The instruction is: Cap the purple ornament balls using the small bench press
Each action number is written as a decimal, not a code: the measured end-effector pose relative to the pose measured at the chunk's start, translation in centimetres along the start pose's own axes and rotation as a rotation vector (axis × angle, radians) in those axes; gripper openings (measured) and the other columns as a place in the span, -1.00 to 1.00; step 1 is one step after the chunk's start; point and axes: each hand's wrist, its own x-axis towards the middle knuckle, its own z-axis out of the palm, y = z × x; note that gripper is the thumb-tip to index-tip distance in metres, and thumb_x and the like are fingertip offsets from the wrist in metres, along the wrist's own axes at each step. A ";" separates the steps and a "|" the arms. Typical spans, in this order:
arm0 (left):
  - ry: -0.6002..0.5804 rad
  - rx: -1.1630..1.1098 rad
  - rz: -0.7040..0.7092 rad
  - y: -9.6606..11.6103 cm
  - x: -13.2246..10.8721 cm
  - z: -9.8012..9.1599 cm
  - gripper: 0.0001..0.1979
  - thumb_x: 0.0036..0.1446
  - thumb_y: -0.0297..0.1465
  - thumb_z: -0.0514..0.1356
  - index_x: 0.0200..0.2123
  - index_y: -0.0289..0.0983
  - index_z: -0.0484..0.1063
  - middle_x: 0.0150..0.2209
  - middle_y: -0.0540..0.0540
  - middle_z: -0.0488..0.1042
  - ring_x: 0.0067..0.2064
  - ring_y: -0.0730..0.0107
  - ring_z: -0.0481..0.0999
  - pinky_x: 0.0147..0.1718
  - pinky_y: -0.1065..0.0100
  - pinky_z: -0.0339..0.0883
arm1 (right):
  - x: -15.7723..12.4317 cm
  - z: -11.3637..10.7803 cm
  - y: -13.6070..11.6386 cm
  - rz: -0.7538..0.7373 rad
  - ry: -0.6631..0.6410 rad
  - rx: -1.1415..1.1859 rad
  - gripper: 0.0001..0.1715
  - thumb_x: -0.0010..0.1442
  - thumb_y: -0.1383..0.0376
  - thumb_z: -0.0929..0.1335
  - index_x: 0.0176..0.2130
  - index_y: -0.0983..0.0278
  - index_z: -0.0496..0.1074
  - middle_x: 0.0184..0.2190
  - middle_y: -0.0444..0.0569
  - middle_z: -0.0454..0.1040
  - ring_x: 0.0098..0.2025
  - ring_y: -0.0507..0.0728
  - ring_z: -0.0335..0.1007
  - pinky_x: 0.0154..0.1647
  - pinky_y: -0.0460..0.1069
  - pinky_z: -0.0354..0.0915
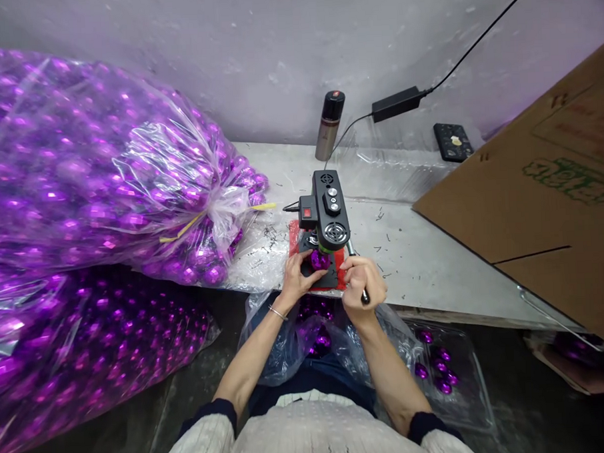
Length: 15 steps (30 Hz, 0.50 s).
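A black bench-top press (331, 208) with a red switch stands on a red mat (340, 259) near the table's front edge. Under its head sits a shiny purple ball (319, 259), gripped between the thumb and fingers of my left hand (298, 277). My right hand (363, 280) is wrapped round the press's lever handle (366, 296), whose dark end sticks out below the fist. In my lap, a clear plastic bag (277, 348) holds more purple balls (321, 339).
Large clear bags of purple balls (89, 175) crowd the left side. Behind the press stand a spray can (330, 125) and a power adapter (397, 104). A cardboard box (541, 196) leans in from the right. A clear tray (482, 385) with several balls sits low at right.
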 end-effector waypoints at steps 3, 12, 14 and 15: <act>-0.015 -0.010 0.069 0.4 -1.3 -0.5 -0.43 0.15 -0.12 0.38 0.14 -0.22 0.38 0.02 -0.22 0.58 0.05 0.08 0.59 0.06 0.01 0.48 | 1.3 -0.5 -1.1 0.059 -0.038 -0.006 -0.65 0.36 0.42 0.21 -0.47 0.20 0.30 -0.50 -0.11 0.41 -0.36 0.08 0.44 -0.34 0.02 0.28; -0.182 0.174 0.203 0.7 -6.1 -3.1 -0.08 0.20 -0.03 0.28 0.46 -0.25 -0.05 0.40 -0.46 0.19 0.43 -0.15 0.23 0.30 -0.21 0.22 | 0.3 -0.4 -0.2 -0.027 -0.043 0.015 -0.67 0.33 0.47 0.22 -0.45 0.20 0.29 -0.52 -0.14 0.38 -0.34 0.10 0.48 -0.34 0.01 0.29; -0.037 0.221 0.080 -0.6 -2.9 -4.2 -0.31 0.34 -0.17 0.14 0.42 -0.26 0.06 0.37 -0.42 0.27 0.41 -0.06 0.27 0.33 -0.17 0.21 | 0.2 -0.4 -0.2 -0.032 -0.041 0.015 -0.67 0.33 0.46 0.22 -0.46 0.20 0.29 -0.52 -0.14 0.38 -0.35 0.10 0.48 -0.36 0.02 0.29; 0.044 0.251 0.013 -1.4 -0.6 -4.9 -0.43 0.36 -0.24 0.09 0.37 -0.27 0.16 0.33 -0.40 0.33 0.38 -0.04 0.31 0.34 -0.15 0.20 | 0.3 -0.3 -0.2 -0.037 -0.040 0.014 -0.67 0.33 0.46 0.22 -0.46 0.19 0.29 -0.53 -0.14 0.38 -0.36 0.10 0.47 -0.36 0.02 0.28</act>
